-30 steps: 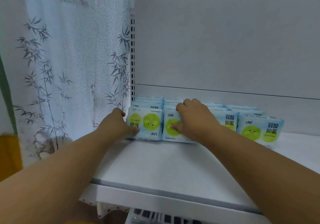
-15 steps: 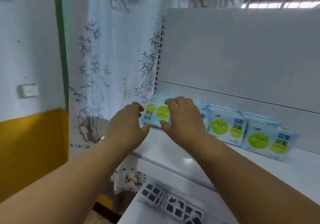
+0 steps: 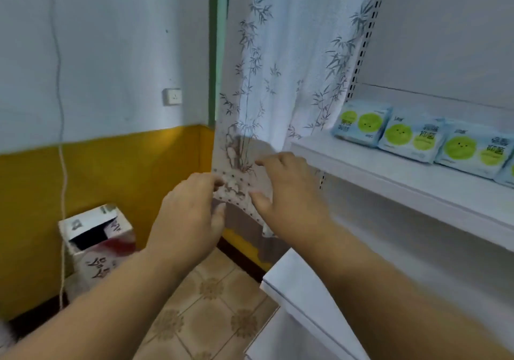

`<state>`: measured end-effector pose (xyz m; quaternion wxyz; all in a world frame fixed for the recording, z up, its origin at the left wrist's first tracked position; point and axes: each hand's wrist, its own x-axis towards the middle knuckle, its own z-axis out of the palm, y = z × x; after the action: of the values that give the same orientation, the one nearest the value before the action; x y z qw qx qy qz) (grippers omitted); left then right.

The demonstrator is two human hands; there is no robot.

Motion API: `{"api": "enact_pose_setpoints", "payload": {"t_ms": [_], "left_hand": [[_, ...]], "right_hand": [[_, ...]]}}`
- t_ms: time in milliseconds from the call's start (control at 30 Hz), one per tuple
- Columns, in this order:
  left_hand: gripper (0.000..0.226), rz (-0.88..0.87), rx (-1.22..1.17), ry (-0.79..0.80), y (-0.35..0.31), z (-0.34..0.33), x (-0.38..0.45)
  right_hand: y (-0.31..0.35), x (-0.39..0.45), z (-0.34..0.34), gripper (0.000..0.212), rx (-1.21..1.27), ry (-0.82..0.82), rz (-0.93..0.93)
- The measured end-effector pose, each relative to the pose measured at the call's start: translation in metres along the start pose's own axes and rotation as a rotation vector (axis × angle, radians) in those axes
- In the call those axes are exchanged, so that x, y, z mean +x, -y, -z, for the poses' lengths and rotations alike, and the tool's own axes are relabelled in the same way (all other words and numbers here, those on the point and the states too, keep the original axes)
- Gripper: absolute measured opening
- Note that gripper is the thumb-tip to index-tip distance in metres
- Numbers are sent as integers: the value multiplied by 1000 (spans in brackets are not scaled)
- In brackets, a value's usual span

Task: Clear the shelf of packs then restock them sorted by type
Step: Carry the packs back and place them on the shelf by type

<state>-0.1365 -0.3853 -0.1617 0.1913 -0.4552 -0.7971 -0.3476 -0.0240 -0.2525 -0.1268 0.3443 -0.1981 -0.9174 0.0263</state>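
Light blue packs with green circles [image 3: 361,123] stand in a row along the white shelf [image 3: 375,170] at the right. Both hands are off the shelf, in the air to its left, in front of the curtain. My left hand [image 3: 189,215] has relaxed fingers and holds nothing. My right hand [image 3: 289,192] is beside it, fingers spread loosely, empty too. Both hands are blurred.
A white curtain with a bamboo print [image 3: 278,81] hangs left of the shelf. A cardboard box [image 3: 97,243] with an open top stands on the tiled floor by the yellow and white wall. A lower white shelf [image 3: 306,298] juts out below.
Both hands left the packs on the shelf and drew back to the left. The view swung left and down, toward the wall and the box.
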Motion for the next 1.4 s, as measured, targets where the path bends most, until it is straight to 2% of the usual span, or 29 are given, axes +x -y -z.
{"api": "enact_pose_setpoints", "payload": {"t_ms": [167, 300, 467, 633, 733, 933, 1100, 1200, 1300, 1400], "left_hand": [[38, 118, 158, 175, 117, 27, -94], [34, 263, 181, 270, 189, 6, -168], [35, 501, 166, 476, 255, -74, -268], [36, 776, 102, 577, 312, -188, -383], [36, 860, 83, 645, 344, -256, -453], [35, 1031, -12, 553, 409, -371, -567], [27, 1385, -126, 464, 471, -458, -646], [35, 1647, -239, 349, 513, -507, -680], [53, 1749, -259, 324, 542, -543, -698], [63, 1825, -244, 275, 558, -566, -706]], "right_hand": [[102, -53, -108, 51, 164, 191, -6], [138, -99, -196, 53, 255, 385, 11], [133, -184, -323, 50, 365, 652, -39], [101, -298, -466, 53, 407, 950, -146], [86, -364, -544, 53, 392, 1035, -191], [59, -476, -678, 48, 368, 1064, -272], [34, -543, -788, 51, 315, 1169, -300], [20, -566, -852, 57, 240, 1234, -302], [8, -577, -907, 58, 127, 1321, -306], [4, -580, -944, 51, 97, 1408, -377]]}}
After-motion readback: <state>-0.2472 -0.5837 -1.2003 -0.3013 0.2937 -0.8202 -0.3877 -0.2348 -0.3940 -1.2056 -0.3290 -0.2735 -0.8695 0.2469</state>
